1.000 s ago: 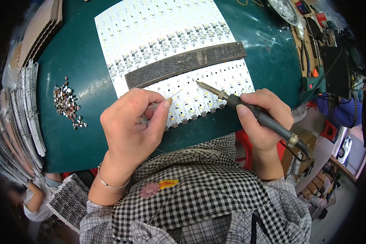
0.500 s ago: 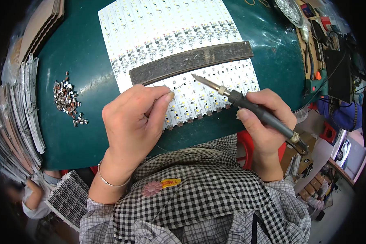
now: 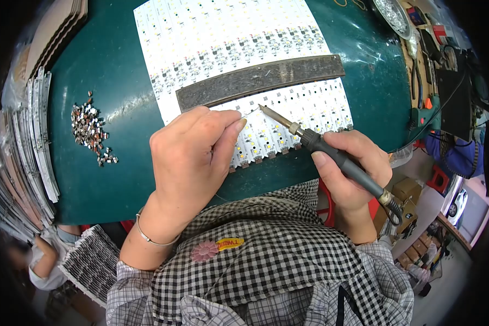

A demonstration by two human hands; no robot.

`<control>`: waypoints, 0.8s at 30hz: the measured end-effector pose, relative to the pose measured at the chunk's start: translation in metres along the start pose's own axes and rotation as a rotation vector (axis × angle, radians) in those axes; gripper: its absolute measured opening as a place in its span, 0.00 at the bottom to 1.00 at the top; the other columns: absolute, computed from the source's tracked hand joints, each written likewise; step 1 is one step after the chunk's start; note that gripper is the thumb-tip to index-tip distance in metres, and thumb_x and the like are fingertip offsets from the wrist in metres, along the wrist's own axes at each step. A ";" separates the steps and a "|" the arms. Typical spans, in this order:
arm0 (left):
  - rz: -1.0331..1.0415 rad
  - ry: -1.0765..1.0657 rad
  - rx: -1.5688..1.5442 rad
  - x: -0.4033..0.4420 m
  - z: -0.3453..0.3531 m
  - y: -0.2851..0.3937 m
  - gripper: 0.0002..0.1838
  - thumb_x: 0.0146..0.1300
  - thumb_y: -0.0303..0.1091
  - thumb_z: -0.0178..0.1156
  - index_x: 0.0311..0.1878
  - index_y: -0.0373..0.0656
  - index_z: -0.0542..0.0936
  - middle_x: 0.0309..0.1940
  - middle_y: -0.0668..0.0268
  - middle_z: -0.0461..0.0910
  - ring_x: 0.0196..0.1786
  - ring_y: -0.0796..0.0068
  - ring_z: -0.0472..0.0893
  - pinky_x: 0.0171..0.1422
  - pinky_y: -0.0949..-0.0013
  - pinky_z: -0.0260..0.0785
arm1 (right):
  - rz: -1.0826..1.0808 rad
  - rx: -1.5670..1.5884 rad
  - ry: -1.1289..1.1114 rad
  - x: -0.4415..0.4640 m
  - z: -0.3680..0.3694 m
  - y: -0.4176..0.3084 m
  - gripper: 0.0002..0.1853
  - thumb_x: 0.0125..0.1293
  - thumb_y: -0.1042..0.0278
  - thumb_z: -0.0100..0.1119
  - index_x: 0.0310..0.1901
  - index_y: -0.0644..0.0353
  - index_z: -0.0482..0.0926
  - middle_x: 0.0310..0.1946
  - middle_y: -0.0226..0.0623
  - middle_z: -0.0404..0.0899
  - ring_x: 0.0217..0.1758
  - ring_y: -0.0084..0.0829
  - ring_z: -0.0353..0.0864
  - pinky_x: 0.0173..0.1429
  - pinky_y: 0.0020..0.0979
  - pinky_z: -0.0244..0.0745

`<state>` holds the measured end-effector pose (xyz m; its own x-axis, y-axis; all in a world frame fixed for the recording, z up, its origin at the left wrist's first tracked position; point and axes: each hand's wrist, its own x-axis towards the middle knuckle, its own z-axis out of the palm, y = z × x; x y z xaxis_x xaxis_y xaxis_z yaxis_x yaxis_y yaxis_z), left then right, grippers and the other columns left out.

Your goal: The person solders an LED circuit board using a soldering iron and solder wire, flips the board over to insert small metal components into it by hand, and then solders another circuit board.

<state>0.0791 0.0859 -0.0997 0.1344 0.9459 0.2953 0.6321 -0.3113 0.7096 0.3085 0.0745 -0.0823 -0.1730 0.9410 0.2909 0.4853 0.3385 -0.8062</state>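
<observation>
My left hand pinches a thin solder wire between thumb and forefinger, over the lower part of a white LED circuit board panel. In my right hand is a soldering iron, gripped by its dark handle. Its tip points up and left and is close to the wire's end at the board; whether they touch I cannot tell. A dark flat bar lies across the panel just beyond the tip. Small brown connectors line the panel's near edge.
A heap of small metallic parts lies on the green table at left. Long strips are stacked at the left edge. Tools and a metal bowl stand at right. Another person's arm shows at lower left.
My left hand has moved right with the solder wire, bringing its end to the iron's tip. The iron has shifted slightly down, and the view has shifted a little.
</observation>
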 end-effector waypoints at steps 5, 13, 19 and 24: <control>0.029 0.004 0.056 0.001 0.002 0.001 0.06 0.52 0.19 0.69 0.33 0.38 0.85 0.19 0.64 0.76 0.20 0.76 0.72 0.24 0.75 0.62 | -0.028 -0.044 -0.027 0.001 -0.003 -0.003 0.13 0.48 0.75 0.74 0.37 0.65 0.82 0.24 0.42 0.84 0.22 0.30 0.83 0.26 0.25 0.74; 0.051 -0.037 0.066 0.002 0.003 0.001 0.06 0.52 0.19 0.69 0.33 0.38 0.84 0.20 0.64 0.78 0.21 0.75 0.75 0.25 0.75 0.65 | -0.063 -0.062 -0.071 0.003 -0.004 -0.005 0.14 0.48 0.75 0.74 0.37 0.66 0.82 0.26 0.44 0.84 0.23 0.32 0.84 0.27 0.27 0.76; -0.159 -0.005 -0.136 -0.005 -0.008 0.000 0.05 0.55 0.19 0.68 0.33 0.35 0.81 0.25 0.69 0.78 0.27 0.87 0.75 0.28 0.81 0.66 | 0.141 0.197 0.204 -0.011 -0.001 0.004 0.13 0.52 0.77 0.71 0.39 0.69 0.81 0.25 0.35 0.82 0.21 0.15 0.73 0.25 0.17 0.63; -0.131 -0.068 -0.008 -0.004 -0.024 0.001 0.03 0.58 0.17 0.66 0.34 0.31 0.81 0.28 0.70 0.78 0.30 0.89 0.76 0.33 0.83 0.70 | 0.106 0.135 0.117 -0.007 -0.003 0.002 0.13 0.51 0.76 0.72 0.38 0.67 0.82 0.24 0.36 0.83 0.21 0.17 0.75 0.25 0.18 0.66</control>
<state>0.0609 0.0793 -0.0842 0.1030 0.9824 0.1557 0.6417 -0.1852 0.7443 0.3131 0.0689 -0.0843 -0.0221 0.9674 0.2521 0.3750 0.2418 -0.8949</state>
